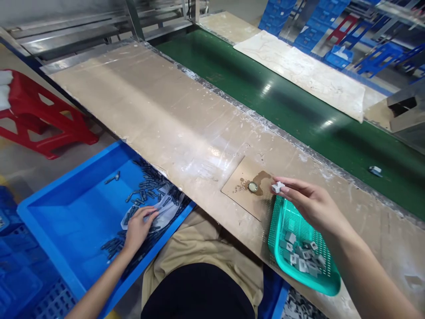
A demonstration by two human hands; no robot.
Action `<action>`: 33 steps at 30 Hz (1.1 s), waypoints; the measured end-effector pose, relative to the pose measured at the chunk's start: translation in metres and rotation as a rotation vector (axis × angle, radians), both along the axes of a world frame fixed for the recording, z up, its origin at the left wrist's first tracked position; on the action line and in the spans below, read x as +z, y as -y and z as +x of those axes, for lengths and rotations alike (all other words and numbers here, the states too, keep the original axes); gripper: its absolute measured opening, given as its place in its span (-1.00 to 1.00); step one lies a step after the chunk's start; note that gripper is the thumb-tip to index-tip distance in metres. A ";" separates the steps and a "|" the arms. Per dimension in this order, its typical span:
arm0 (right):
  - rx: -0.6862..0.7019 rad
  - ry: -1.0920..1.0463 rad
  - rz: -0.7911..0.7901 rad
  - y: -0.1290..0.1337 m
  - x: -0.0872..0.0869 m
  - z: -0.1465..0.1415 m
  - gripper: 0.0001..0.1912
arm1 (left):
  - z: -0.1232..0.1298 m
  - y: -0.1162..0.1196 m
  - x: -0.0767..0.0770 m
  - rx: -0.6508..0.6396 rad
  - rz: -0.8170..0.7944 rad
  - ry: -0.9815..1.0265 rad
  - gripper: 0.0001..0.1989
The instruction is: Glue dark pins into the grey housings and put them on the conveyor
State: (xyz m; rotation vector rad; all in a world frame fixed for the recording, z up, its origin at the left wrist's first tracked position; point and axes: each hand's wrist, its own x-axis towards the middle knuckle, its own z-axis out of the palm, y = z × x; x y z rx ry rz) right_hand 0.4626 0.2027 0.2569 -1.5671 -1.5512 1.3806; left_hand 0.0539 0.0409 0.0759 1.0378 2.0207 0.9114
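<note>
My right hand [307, 201] pinches a small white-grey block [278, 187] above the top end of a green mesh basket [332, 285]. Inside that basket lie several grey blocks [302, 257]. My left hand [141, 226] is in a large blue tray [66, 212], its thumb and forefinger brought together over a pale plastic bag [169, 208] among many small dark parts [146, 186]. Whatever those fingertips hold is too small to name. Left of the pinched block, a small round cap [253, 187] sits on a wet-stained cardboard piece [239, 177].
Beyond the tan worktable [159, 119] runs a green belt [226, 75] with a small part [376, 170] on it. A red stool [40, 115] stands at the left. Below the table's front edge is a bin of grey parts [299, 305]. Blue crates [312, 26] are stacked behind.
</note>
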 end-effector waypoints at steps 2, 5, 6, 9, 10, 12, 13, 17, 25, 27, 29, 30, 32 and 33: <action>0.020 0.110 0.111 -0.001 0.001 -0.010 -0.57 | 0.011 -0.009 0.018 0.128 -0.036 0.198 -0.68; 0.115 0.359 0.367 -0.003 -0.001 -0.025 -0.67 | 0.029 -0.020 0.045 0.264 -0.074 0.682 -0.75; 0.167 0.429 0.445 -0.003 -0.003 -0.029 -0.70 | 0.035 -0.022 0.053 0.297 -0.088 0.857 -0.76; 0.308 0.548 0.599 -0.005 -0.011 -0.035 -0.72 | 0.052 -0.024 0.072 0.297 -0.129 1.094 -0.78; 0.333 0.565 0.622 -0.005 -0.014 -0.036 -0.72 | 0.056 -0.024 0.077 0.289 -0.143 1.106 -0.77; 0.352 0.583 0.624 -0.005 -0.019 -0.036 -0.73 | 0.064 -0.021 0.082 0.280 -0.155 1.094 -0.70; 0.351 0.589 0.609 -0.005 -0.021 -0.035 -0.73 | 0.068 -0.019 0.084 0.273 -0.154 1.087 -0.66; 0.302 0.598 0.540 -0.002 -0.025 -0.036 -0.74 | 0.082 -0.015 0.090 0.210 -0.129 1.096 -0.64; 0.033 0.173 0.268 0.002 -0.011 -0.037 -0.65 | 0.128 -0.030 0.114 0.049 -0.094 1.283 -0.67; -0.058 -0.038 0.153 0.009 0.000 -0.039 -0.65 | 0.145 -0.040 0.121 0.038 -0.071 1.369 -0.64; -0.103 -0.148 0.098 0.019 0.011 -0.043 -0.69 | 0.164 -0.051 0.129 0.042 -0.029 1.405 -0.63; -0.116 -0.173 0.095 0.024 0.016 -0.045 -0.71 | 0.172 -0.056 0.133 0.055 -0.001 1.404 -0.64; -0.124 -0.187 0.112 0.036 0.023 -0.049 -0.75 | 0.188 -0.064 0.140 0.081 0.055 1.383 -0.65; -0.121 -0.185 0.121 0.041 0.025 -0.051 -0.76 | 0.194 -0.067 0.143 0.092 0.075 1.365 -0.66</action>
